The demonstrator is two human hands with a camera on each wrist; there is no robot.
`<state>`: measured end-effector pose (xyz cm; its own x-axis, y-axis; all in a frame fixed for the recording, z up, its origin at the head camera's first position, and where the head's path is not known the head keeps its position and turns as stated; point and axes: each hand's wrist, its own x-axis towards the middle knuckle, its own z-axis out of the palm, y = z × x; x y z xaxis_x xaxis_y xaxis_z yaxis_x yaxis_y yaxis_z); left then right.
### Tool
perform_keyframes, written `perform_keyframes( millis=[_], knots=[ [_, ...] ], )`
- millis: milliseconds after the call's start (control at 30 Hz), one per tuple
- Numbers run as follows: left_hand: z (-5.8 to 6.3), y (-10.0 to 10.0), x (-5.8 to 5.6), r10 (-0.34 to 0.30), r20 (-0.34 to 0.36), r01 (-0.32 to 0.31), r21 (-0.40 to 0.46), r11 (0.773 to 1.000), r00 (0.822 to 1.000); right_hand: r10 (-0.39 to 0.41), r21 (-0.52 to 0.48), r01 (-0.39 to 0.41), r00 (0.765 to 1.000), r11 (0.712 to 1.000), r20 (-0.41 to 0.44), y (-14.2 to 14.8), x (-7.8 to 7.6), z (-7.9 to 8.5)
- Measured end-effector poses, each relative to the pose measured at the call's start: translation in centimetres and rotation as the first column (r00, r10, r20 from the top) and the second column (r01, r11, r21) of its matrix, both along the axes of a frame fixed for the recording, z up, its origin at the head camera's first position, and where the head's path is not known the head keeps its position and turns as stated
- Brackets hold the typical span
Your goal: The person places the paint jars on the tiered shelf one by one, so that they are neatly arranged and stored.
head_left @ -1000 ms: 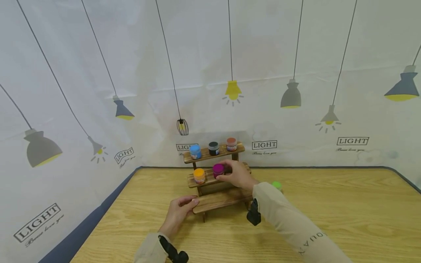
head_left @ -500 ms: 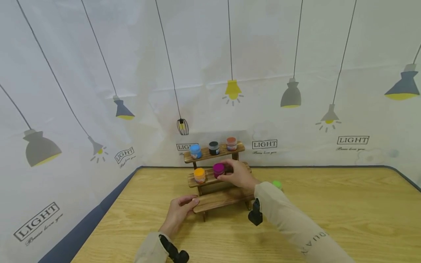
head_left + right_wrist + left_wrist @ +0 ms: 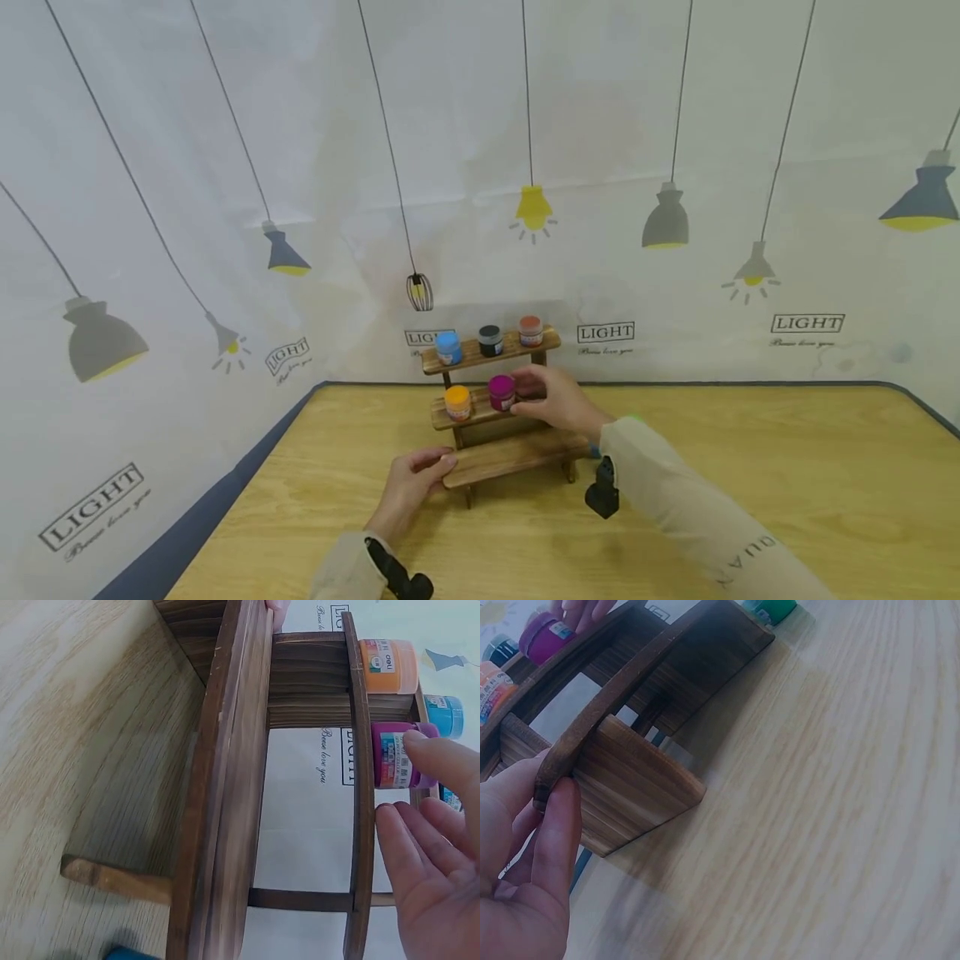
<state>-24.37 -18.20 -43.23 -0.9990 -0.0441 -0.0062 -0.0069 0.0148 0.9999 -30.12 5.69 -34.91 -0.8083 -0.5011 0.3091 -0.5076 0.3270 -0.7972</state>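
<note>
Brown wooden stand [image 3: 480, 406] is resting on the counter [image 3: 757, 475], head view. Top shelf [image 3: 470, 352], left to right: blue jar [image 3: 448, 348], black jar [image 3: 491, 341], red-orange jar [image 3: 530, 332]. Purple jar [image 3: 502, 393] is standing upright on the middle shelf, just right of the orange jar [image 3: 457, 403]. Right hand [image 3: 558, 400] is hovering at the purple jar's right side, thumb and fingers parted. Left hand [image 3: 414, 482] is holding the left end of the lowest shelf [image 3: 517, 457].

Left wrist view: left-hand fingers are pinching the shelf end, thumb on one face, fingers on the other. Green jar [image 3: 772, 609] is sitting on the counter past the stand's right end, partly cut off by the frame.

Right wrist view: right thumb is overlapping the purple jar near its lid; contact cannot be told. Remaining fingers are extending loosely, a visible gap separating them from the jar; they are gripping nothing.
</note>
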Motion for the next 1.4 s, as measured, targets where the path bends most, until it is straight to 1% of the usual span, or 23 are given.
perform_keyframes(
  millis=[133, 333, 433, 633, 733, 867, 1067, 1167, 1233, 1400],
  knots=[
    [-0.2, 0.0, 0.0, 0.006, 0.016, -0.005, -0.024, 1.000, 1.000, -0.003, -0.006, 0.004, 1.000, 1.000, 0.015, 0.7, 0.3, -0.1],
    [-0.1, 0.0, -0.1, 0.003, 0.037, -0.002, -0.025, 1.000, 0.999, -0.052, -0.034, 0.054, 0.997, 0.998, 0.063, 2.3, 0.8, 0.0],
    [0.0, 0.0, -0.1, 0.000, 0.032, 0.001, -0.018, 1.000, 0.999, -0.077, -0.023, 0.078, 0.996, 0.997, 0.049, 3.2, 0.9, 0.0],
    [-0.1, 0.0, 0.0, -0.004, 0.011, 0.004, -0.017, 1.000, 1.000, -0.086, -0.002, 0.086, 0.996, 0.996, 0.003, 5.5, 1.3, -0.2],
    [-0.2, 0.1, -0.1, -0.004, 0.017, 0.004, -0.018, 1.000, 1.000, -0.092, -0.005, 0.092, 0.996, 0.996, -0.011, 6.9, 1.5, -0.6],
    [-0.2, 0.1, -0.1, -0.003, 0.031, 0.004, -0.023, 1.000, 1.000, -0.126, -0.006, 0.126, 0.992, 0.992, -0.010, 8.8, 1.6, -1.0],
    [-0.1, 0.0, -0.1, -0.001, 0.029, 0.002, -0.026, 1.000, 1.000, -0.197, 0.011, 0.197, 0.980, 0.980, -0.013, 11.5, 1.5, -1.8],
    [0.0, 0.0, -0.1, -0.011, 0.023, 0.012, -0.015, 1.000, 1.000, -0.246, 0.022, 0.246, 0.969, 0.969, -0.014, 12.6, 1.4, -2.6],
    [0.1, 0.0, 0.0, -0.017, 0.021, 0.018, -0.012, 1.000, 1.000, -0.280, 0.037, 0.280, 0.960, 0.959, -0.006, 13.2, 1.3, -3.1],
    [0.1, -0.1, 0.2, -0.015, 0.021, 0.015, -0.012, 1.000, 1.000, -0.325, 0.081, 0.323, 0.946, 0.943, 0.014, 14.0, 0.9, -4.4]
  ],
)
